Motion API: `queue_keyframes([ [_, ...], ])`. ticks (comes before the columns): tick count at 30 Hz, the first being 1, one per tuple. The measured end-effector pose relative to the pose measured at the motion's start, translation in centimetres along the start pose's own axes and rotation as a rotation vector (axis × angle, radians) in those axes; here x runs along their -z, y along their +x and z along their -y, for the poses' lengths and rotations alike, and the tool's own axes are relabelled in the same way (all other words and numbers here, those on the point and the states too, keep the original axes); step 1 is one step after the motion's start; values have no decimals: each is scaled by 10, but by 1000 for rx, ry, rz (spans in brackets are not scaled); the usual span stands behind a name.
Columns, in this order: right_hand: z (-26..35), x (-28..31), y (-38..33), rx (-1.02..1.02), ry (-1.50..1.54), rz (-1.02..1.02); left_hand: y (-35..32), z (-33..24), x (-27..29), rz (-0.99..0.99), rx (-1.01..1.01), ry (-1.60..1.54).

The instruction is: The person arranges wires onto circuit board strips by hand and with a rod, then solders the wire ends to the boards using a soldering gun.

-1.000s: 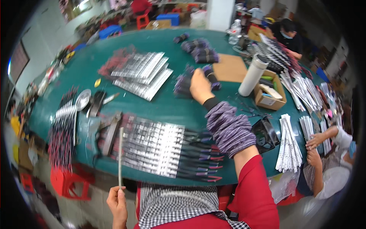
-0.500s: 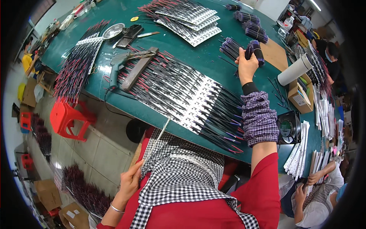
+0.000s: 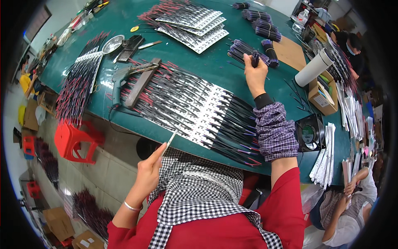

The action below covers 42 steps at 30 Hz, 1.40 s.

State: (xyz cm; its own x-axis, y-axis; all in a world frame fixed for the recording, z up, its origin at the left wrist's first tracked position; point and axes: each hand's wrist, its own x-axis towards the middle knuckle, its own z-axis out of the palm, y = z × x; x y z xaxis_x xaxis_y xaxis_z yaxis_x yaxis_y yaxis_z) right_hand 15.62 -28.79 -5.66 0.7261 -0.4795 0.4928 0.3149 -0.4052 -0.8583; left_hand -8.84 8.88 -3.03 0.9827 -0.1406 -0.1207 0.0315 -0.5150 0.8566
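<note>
My left hand point(image 3: 150, 168) grips a thin white stick point(image 3: 170, 140) in front of the table edge. The stick's tip reaches the near edge of a white panel point(image 3: 207, 118) with rows of black wires lying across it. Past the panel, my right hand point(image 3: 255, 74) is closed on a small bunch of dark wires point(image 3: 255, 59), held above the table. Just behind it lie a loose pile of wires point(image 3: 238, 49) and a tied wire bundle point(image 3: 270, 53). A grey metal bar point(image 3: 143, 83) rests across the panel's left part, beside a grey-green pistol-grip tool point(image 3: 119, 87).
Stacked wired panels point(image 3: 199, 35) lie on the green table point(image 3: 159, 135) at the back, more tied bundles point(image 3: 267, 30) to their right. A white cylinder point(image 3: 314, 67), carton point(image 3: 324, 97) and black fan point(image 3: 310, 136) stand at right. A red stool point(image 3: 76, 139) is at left; co-workers sit around.
My right hand has drawn back toward me and left the tied bundle, now holding a small bunch of wires. My left hand has moved up toward the table with the stick.
</note>
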Motion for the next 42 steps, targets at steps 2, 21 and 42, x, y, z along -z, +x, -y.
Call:
queue_keyframes([
  [2, 0, 1, -3, -23, 38, 20, 23, -10, -8, 10, -64, 11],
  [21, 91, 66, 7, -20, 7, -80, 54, -35, -72, 191, -522, 472],
  [42, 53, 10, -118, 487, -964, 373, 33, -49, -82, 388, -874, 841],
])
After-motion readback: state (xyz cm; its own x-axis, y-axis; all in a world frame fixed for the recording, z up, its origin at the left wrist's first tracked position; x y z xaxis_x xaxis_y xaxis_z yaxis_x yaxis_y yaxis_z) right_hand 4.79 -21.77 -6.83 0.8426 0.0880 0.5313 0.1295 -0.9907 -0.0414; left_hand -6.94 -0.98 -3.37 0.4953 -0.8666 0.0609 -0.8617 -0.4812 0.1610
